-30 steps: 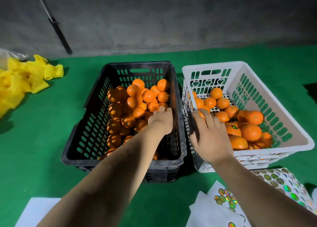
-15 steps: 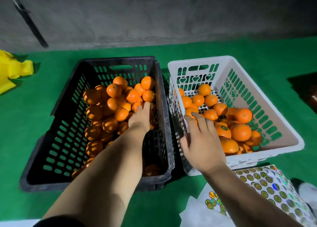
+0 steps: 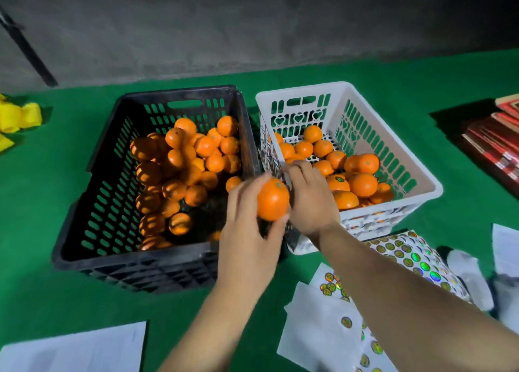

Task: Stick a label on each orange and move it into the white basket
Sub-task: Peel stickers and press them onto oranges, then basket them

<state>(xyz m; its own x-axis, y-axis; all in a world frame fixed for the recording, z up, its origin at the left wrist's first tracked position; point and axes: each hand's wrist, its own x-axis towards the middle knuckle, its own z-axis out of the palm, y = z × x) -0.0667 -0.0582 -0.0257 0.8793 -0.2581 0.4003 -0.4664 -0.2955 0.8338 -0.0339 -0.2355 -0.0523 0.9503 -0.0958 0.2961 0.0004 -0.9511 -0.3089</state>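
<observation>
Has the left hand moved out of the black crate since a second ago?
Yes. The left hand has pulled back over the black crate's near right corner, toward the white basket, holding an orange.

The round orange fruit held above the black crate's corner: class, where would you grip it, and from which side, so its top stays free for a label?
Grip the round orange fruit around its lower sides, from below and the left, as the left hand does. Its stem end faces up, toward the right hand, leaving smooth skin exposed.
</observation>
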